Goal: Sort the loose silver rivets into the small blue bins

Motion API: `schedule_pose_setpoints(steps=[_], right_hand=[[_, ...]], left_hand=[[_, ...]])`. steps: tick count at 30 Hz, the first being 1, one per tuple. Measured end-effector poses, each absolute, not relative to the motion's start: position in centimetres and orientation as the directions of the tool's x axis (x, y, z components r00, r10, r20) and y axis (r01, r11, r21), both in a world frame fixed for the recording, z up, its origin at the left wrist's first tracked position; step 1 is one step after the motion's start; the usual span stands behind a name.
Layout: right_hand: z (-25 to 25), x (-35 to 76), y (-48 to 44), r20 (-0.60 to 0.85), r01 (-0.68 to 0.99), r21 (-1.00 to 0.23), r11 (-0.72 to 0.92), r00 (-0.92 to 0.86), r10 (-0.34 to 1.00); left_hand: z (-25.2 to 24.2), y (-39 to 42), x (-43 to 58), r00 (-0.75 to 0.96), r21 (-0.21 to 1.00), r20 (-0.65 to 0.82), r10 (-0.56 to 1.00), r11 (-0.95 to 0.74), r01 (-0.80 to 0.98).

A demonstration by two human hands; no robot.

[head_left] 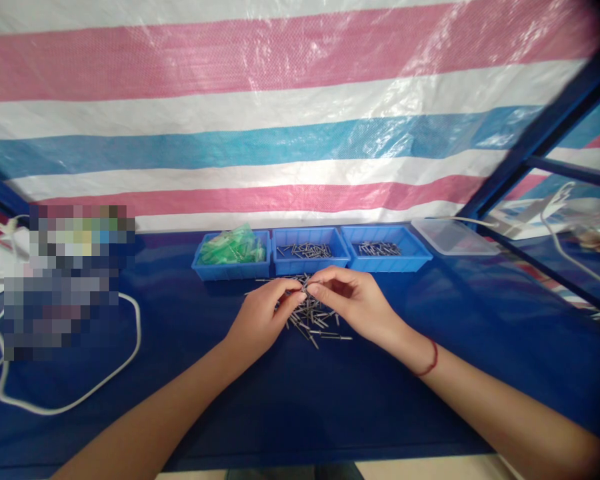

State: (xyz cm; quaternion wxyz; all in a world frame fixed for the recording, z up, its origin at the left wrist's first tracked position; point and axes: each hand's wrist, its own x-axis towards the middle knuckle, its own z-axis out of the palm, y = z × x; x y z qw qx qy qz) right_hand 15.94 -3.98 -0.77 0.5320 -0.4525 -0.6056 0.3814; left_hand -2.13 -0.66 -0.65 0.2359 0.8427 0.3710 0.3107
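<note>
A loose pile of pop rivets point(310, 320), thin and silver-grey, lies on the blue table under my two hands. My left hand point(265, 313) reaches in from the left, thumb and forefinger pinched on a rivet at the top of the pile. Close against it, my right hand point(355, 298) is pinched too, and slim grey metal shows between the fingertips. The fingers partly hide these pieces. Just behind stand a blue bin point(310, 267) and a right-hand blue bin point(390, 264), both holding more rivets.
A left blue bin point(233, 270) holds green plastic packets point(233, 247). To the right of the bins lies a clear plastic lid point(455, 237). A white cable point(70, 408) loops over the table at left. Striped sheeting point(280, 147) hangs behind, beside a blue metal frame point(540, 127).
</note>
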Motion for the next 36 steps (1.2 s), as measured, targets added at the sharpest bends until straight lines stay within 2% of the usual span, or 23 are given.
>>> schedule_pose_setpoints(steps=[7, 12, 15, 18, 21, 24, 27, 29, 36], right_hand=[[-1.2, 16.0, -3.7, 0.299, 0.144, -0.942, 0.302, -0.044, 0.953], [-1.3, 16.1, -3.7, 0.303, 0.294, -0.898, 0.326, -0.122, 0.945], [-0.7, 17.0, -3.5, 0.404, 0.453, -0.798, 0.399, -0.09, 0.91], [0.0, 19.2, -2.7, 0.574, 0.669, -0.624, 0.403, 0.042, 0.818], [0.1, 22.0, -1.5, 0.658, 0.825, -0.506, 0.252, 0.18, 0.731], [-0.4, 24.3, -0.4, 0.658, 0.919, -0.383, 0.098, 0.196, 0.727], [-1.1, 24.9, 0.2, 0.64, 0.947, -0.315, 0.057, 0.167, 0.75], [-1.3, 24.4, 0.1, 0.629, 0.948, -0.305, 0.09, 0.129, 0.767], [-0.3, 21.0, -1.7, 0.599, 0.916, -0.261, 0.306, -0.095, 0.795]], left_hand=[[-0.7, -0.6, -2.1, 0.484, 0.646, 0.399, 0.779, -0.613, 0.455], [-0.6, -0.7, -2.1, 0.479, 0.652, 0.408, 0.777, -0.616, 0.443], [-0.5, -0.8, -2.2, 0.507, 0.654, 0.364, 0.781, -0.602, 0.458], [-0.1, -1.0, -2.2, 0.619, 0.6, 0.303, 0.725, -0.65, 0.467], [0.1, -1.2, -2.2, 0.778, 0.473, 0.28, 0.562, -0.786, 0.398], [0.0, -1.5, -2.1, 0.87, 0.354, 0.261, 0.418, -0.88, 0.317], [-0.6, -2.1, -1.7, 0.908, 0.27, 0.237, 0.346, -0.921, 0.28], [-1.0, -2.4, -1.4, 0.915, 0.231, 0.24, 0.325, -0.934, 0.272], [-2.3, -2.6, -0.3, 0.859, 0.256, 0.31, 0.407, -0.906, 0.337]])
